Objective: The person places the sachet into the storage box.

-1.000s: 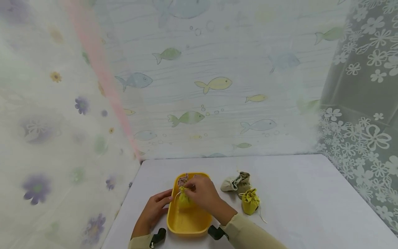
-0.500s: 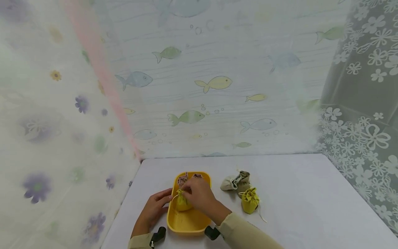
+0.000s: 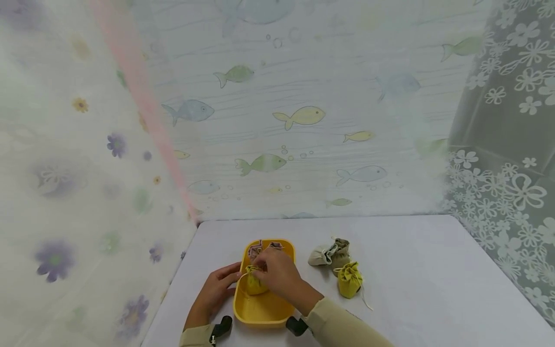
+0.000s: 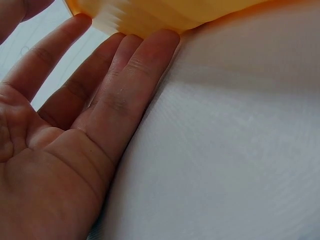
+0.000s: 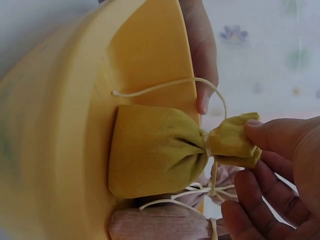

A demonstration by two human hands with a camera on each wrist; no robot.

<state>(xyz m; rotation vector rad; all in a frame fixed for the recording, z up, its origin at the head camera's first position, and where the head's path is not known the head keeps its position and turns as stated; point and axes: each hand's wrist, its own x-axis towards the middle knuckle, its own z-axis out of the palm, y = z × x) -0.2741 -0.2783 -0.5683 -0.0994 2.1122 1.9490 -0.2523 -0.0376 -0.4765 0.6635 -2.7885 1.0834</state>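
Note:
A mustard-yellow drawstring pouch (image 5: 155, 150) stands upright inside the yellow plastic tray (image 3: 260, 315), its pale cord trailing over the tray's side. At its gathered top, my right hand (image 3: 277, 272) lightly pinches the cloth, thumb on one side and index finger on the other. Two pinkish drawstring pouches (image 5: 160, 223) sit behind it at the tray's far end. Against the tray's left outer wall rests my left hand (image 3: 215, 289); its fingers (image 4: 125, 95) are nearly straight and their tips touch the plastic.
Right of the tray, a whitish pouch (image 3: 319, 256), an olive-brown pouch (image 3: 340, 253) and a yellow-green pouch (image 3: 349, 282) stand close together on the white tabletop (image 3: 412, 270). Printed curtains (image 3: 303, 144) hang behind the table and along its sides.
My right hand has lowered the mustard-yellow pouch slightly left and toward me onto the tray floor, and its pinch looks looser. The left hand stays at the tray's side.

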